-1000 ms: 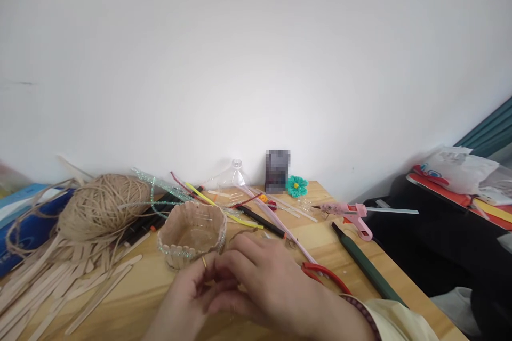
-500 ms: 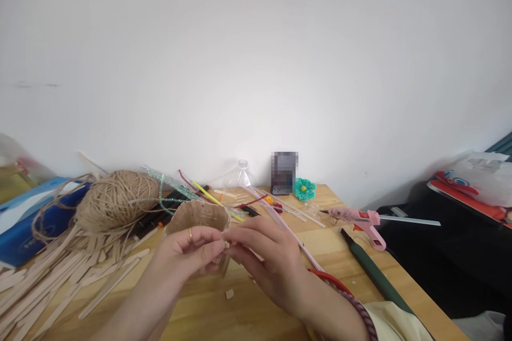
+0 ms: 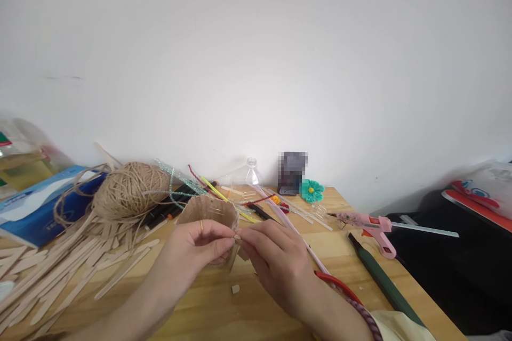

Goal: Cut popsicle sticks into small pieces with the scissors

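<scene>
My left hand (image 3: 208, 245), with a ring on one finger, is closed in a pinch at the near side of a cup-shaped holder (image 3: 208, 213) covered in wooden craft sticks. Its fingertips meet those of my right hand (image 3: 276, 256), also pinched closed. Whatever lies between the fingertips is too small and covered to name. Narrow wooden pieces (image 3: 242, 253) show just beneath the fingers. A short cut-off stick end (image 3: 236, 289) lies on the wooden table (image 3: 224, 319) in front of the hands.
To the left are a ball of twine (image 3: 132, 189), a blue tissue pack (image 3: 48, 208) and many loose craft sticks (image 3: 76, 272). Behind stand a clear funnel-shaped bottle top (image 3: 252, 173) and a teal flower (image 3: 312, 191). At right lie a pink glue gun (image 3: 370, 224) and a dark green tool (image 3: 384, 279).
The view has shifted slightly left, so everything appears a little farther right. Both hands still pinch together at the holder, and more of the wooden pieces below the fingers shows.
</scene>
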A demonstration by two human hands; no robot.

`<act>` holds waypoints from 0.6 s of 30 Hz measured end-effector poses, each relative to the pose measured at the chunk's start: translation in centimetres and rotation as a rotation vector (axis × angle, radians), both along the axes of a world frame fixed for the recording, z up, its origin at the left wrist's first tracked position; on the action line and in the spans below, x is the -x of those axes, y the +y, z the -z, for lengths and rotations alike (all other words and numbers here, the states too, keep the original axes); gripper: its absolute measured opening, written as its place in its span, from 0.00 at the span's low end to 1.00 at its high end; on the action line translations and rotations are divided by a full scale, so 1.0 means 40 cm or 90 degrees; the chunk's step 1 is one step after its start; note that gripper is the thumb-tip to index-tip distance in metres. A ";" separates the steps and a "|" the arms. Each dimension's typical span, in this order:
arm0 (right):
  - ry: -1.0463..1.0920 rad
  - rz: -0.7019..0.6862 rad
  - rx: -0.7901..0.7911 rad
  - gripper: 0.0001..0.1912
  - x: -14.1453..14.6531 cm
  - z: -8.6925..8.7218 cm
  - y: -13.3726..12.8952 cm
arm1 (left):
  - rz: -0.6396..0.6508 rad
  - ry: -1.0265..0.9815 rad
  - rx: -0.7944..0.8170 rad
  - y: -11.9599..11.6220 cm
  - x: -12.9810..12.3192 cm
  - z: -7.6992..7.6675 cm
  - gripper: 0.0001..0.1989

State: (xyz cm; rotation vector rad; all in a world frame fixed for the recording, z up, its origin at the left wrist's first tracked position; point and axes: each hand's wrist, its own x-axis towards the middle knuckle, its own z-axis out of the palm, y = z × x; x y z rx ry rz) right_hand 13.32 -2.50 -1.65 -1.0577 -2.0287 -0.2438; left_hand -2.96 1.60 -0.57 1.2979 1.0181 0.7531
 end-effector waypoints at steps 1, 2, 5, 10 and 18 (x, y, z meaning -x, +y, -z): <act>0.015 0.009 0.010 0.06 0.004 0.000 -0.001 | -0.005 0.016 -0.019 0.000 0.001 -0.002 0.08; 0.028 0.016 0.022 0.06 0.007 -0.001 -0.003 | -0.008 0.031 -0.036 -0.001 0.002 -0.004 0.08; 0.037 0.014 0.047 0.06 0.015 -0.004 -0.010 | -0.006 0.057 -0.060 -0.002 0.003 -0.009 0.08; 0.033 -0.014 0.138 0.07 0.019 -0.021 -0.025 | 0.013 0.078 -0.085 -0.006 0.001 -0.008 0.08; 0.198 -0.090 0.473 0.11 0.012 -0.070 -0.034 | 0.053 0.015 -0.246 -0.019 0.010 -0.002 0.02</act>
